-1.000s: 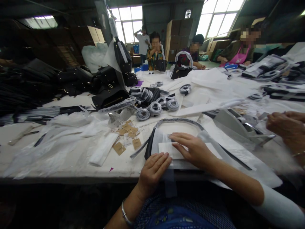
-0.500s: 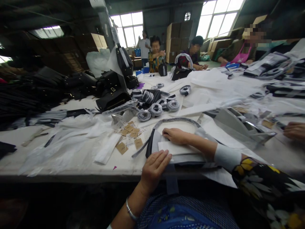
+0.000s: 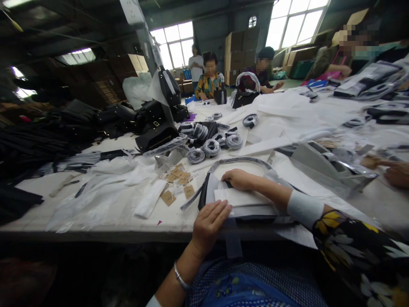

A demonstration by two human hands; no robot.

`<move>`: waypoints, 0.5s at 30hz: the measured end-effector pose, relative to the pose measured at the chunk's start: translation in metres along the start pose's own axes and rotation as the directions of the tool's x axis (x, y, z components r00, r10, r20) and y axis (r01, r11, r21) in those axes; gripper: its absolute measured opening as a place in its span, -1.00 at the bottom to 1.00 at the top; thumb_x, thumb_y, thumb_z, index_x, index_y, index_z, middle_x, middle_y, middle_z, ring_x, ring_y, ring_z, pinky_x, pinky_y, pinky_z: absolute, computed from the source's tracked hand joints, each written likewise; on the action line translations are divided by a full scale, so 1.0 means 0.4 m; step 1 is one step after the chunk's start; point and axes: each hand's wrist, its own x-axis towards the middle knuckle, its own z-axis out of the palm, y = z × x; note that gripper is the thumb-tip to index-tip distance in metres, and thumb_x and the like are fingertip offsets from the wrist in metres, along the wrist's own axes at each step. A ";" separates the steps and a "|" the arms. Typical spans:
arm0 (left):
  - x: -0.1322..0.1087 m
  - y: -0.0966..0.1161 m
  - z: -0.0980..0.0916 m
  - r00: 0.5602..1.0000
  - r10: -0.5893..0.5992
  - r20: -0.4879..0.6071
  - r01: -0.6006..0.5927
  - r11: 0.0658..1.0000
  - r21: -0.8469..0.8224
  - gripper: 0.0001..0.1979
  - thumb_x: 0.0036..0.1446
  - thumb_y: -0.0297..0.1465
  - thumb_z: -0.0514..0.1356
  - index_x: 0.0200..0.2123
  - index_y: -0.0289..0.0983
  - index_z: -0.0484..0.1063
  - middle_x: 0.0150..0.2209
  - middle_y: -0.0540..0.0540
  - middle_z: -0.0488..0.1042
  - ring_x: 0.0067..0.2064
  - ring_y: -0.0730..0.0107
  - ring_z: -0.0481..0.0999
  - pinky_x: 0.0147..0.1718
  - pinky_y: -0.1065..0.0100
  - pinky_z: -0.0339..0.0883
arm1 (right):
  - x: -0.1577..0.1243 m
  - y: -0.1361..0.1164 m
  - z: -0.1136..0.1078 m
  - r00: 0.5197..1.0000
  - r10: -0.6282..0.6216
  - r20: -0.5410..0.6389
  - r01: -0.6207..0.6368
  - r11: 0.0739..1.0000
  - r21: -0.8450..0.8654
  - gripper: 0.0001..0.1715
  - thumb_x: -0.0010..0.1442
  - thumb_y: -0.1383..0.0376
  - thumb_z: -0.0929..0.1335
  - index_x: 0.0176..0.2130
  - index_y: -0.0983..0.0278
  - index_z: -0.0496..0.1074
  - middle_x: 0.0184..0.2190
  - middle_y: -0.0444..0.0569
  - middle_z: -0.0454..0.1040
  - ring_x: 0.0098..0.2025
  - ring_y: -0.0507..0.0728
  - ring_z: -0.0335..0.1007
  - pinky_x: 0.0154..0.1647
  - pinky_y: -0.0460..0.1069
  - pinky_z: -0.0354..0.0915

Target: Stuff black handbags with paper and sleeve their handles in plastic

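Note:
Before me on the table lies a dark handbag, its arched handle wrapped in clear film. A pale covering and a white sheet lie over its upper face. My left hand rests flat, fingers stretched together, on the sheet's near left corner. Above the sheet, my right hand is closed with curled fingers at the bag's inner side. Whatever its fingertips pinch is mostly hidden; a thin whitish strip shows beside them. A translucent strip hangs over the table edge below the bag.
Brown paper tags and wrapped coiled straps lie beyond the bag. Black bags are piled at left. A grey tape dispenser stands at right, near another person's hand. Co-workers sit across the table.
My view has shifted slightly, so the scene sits a little further right. Both my hands keep nearly the same place on the bag. A co-worker opposite has lowered a hand.

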 end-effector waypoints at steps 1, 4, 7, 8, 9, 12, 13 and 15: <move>0.001 0.000 0.000 1.000 -0.004 0.002 0.004 1.000 0.001 -0.66 0.37 -0.51 0.06 0.15 -0.27 0.42 0.08 -0.15 0.53 0.14 0.24 0.48 0.10 0.18 0.42 | 0.001 -0.008 -0.006 1.000 -0.010 -0.006 0.010 1.000 -0.002 -0.52 0.12 0.52 0.27 -0.06 0.26 0.61 -0.09 0.03 0.62 -0.05 0.19 0.54 0.01 -0.05 0.36; 0.004 -0.002 0.000 1.000 -0.014 0.007 0.014 1.000 0.004 -0.65 0.36 -0.53 0.06 0.15 -0.25 0.42 0.08 -0.13 0.53 0.13 0.25 0.49 0.09 0.19 0.43 | -0.039 -0.052 -0.026 0.996 -0.021 -0.088 0.021 1.000 -0.005 -0.52 0.17 0.53 0.27 0.00 0.29 0.57 0.00 0.08 0.57 0.04 0.22 0.50 0.09 0.01 0.35; 0.009 -0.004 0.004 1.000 -0.030 0.003 0.030 1.000 -0.006 -0.65 0.37 -0.52 0.04 0.16 -0.25 0.41 0.08 -0.14 0.53 0.13 0.25 0.49 0.08 0.18 0.44 | -0.157 -0.106 -0.014 0.909 -0.064 -0.412 0.097 0.994 0.059 -0.58 0.34 0.41 0.24 0.14 0.30 0.44 0.09 0.10 0.49 0.11 0.18 0.44 0.15 0.05 0.34; 0.011 -0.005 0.006 0.999 -0.037 0.003 0.037 0.999 -0.010 -0.65 0.37 -0.51 0.04 0.17 -0.25 0.40 0.08 -0.15 0.53 0.14 0.24 0.48 0.08 0.18 0.44 | -0.208 -0.119 0.002 0.837 -0.111 -0.535 0.177 0.982 0.073 -0.61 0.36 0.37 0.26 0.14 0.27 0.43 0.05 0.08 0.52 0.07 0.16 0.47 0.12 0.05 0.38; 0.012 -0.006 0.008 0.999 -0.044 0.001 0.044 0.999 -0.013 -0.65 0.37 -0.50 0.05 0.17 -0.25 0.39 0.08 -0.15 0.53 0.14 0.24 0.48 0.08 0.17 0.44 | -0.260 -0.128 0.024 0.787 -0.182 -0.590 0.269 0.961 0.062 -0.60 0.36 0.38 0.27 0.15 0.24 0.41 0.03 0.07 0.53 0.06 0.13 0.48 0.11 0.05 0.41; 0.012 -0.007 0.010 0.997 -0.067 0.031 0.067 0.998 -0.017 -0.63 0.35 -0.48 0.09 0.19 -0.26 0.37 0.11 -0.17 0.51 0.15 0.23 0.47 0.10 0.17 0.43 | -0.392 -0.131 0.117 0.725 -0.417 -0.549 0.447 0.890 -0.087 -0.49 0.33 0.44 0.30 0.23 0.22 0.33 0.05 0.06 0.53 0.11 0.14 0.44 0.16 0.10 0.40; 0.011 -0.007 0.010 0.996 -0.073 0.051 0.075 0.997 -0.021 -0.63 0.34 -0.46 0.11 0.19 -0.27 0.37 0.12 -0.18 0.49 0.16 0.22 0.46 0.11 0.16 0.42 | -0.419 -0.127 0.151 0.743 -0.472 -0.476 0.465 0.874 -0.141 -0.46 0.34 0.45 0.28 0.27 0.24 0.30 0.09 0.07 0.50 0.17 0.17 0.40 0.18 0.15 0.38; 0.009 -0.006 0.009 0.993 -0.086 0.086 0.089 0.996 -0.030 -0.61 0.34 -0.40 0.13 0.21 -0.27 0.35 0.15 -0.19 0.47 0.19 0.19 0.43 0.15 0.14 0.39 | -0.443 -0.118 0.212 0.789 -0.499 -0.358 0.446 0.866 -0.226 -0.42 0.35 0.49 0.22 0.31 0.27 0.24 0.18 0.09 0.43 0.24 0.21 0.32 0.19 0.21 0.38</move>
